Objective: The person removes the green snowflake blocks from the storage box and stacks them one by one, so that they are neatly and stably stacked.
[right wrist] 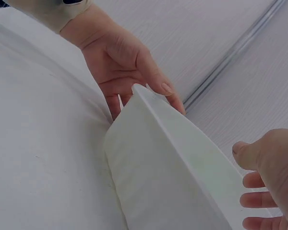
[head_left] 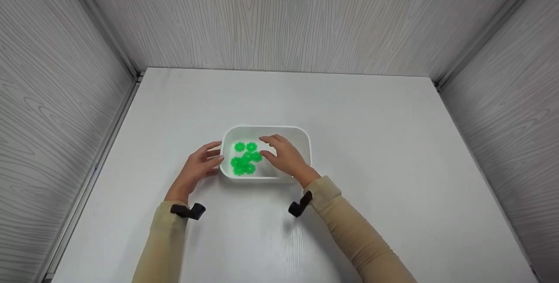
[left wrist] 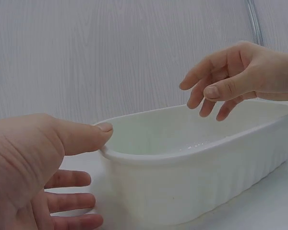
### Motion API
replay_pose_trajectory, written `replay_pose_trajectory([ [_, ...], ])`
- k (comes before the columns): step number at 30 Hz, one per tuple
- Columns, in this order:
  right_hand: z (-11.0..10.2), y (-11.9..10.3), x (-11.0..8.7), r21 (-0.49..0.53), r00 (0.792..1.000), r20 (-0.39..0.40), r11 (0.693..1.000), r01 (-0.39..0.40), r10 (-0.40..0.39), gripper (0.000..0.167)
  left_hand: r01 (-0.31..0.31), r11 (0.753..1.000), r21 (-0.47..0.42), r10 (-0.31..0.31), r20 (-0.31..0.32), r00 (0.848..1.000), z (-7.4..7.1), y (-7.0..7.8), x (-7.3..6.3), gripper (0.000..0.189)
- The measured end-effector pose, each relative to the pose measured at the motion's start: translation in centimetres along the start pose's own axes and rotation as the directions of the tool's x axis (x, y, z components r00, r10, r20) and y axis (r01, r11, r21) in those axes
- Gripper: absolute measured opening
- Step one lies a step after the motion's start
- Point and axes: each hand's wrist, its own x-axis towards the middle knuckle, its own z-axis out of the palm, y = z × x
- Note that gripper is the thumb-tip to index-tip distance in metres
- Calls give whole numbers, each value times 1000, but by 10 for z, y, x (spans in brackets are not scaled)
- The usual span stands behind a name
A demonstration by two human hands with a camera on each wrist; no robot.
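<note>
Reaches in from the lower left with the left hand [head_left: 196, 170], palm turned toward the left end of the white tub [head_left: 257, 178]. Lays the thumb tip at the rim there and stretches the other fingers, slightly spread, just outside the end wall; clamps on nothing. Cannot tell whether those fingers touch the wall.

Slants in from the lower right with the right hand [head_left: 286, 157], crossing the tub's near right corner and hanging over the opening, fingers pointing left and somewhat down. Bends them loosely, thumb well apart, with nothing seen between. Hovers just right of the green flower-shaped pieces [head_left: 242, 163], as seen from the head.

As for the tub: sits flat on the white table [head_left: 393, 143], opening upward, corners rounded, long axis running left to right and roughly parallel to the table's back edge.

As for the pieces: lie inside the tub, in its left half, two side by side toward the far wall, the others bunched and partly overlapping nearer the front. Show round, scalloped outlines; cannot tell which way any one points.

Wears tan sleeves [head_left: 364, 235], with black brackets [head_left: 188, 211] at both wrists.
</note>
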Motion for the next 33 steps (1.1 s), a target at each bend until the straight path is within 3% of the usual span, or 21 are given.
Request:
replay_pose_trajectory([
  [11,17,6,12,-54,978,153,989,-136,143,39,-15,998,-63,17,26,1000,1,-7,6,55],
  [27,30,12,27,-176,926,248,953,-247,286,44,-45,982,-183,57,64,996,3,-11,5,56],
  [33,33,12,30,-230,919,249,940,-251,307,40,-45,981,-191,56,53,997,5,-7,3,56],
])
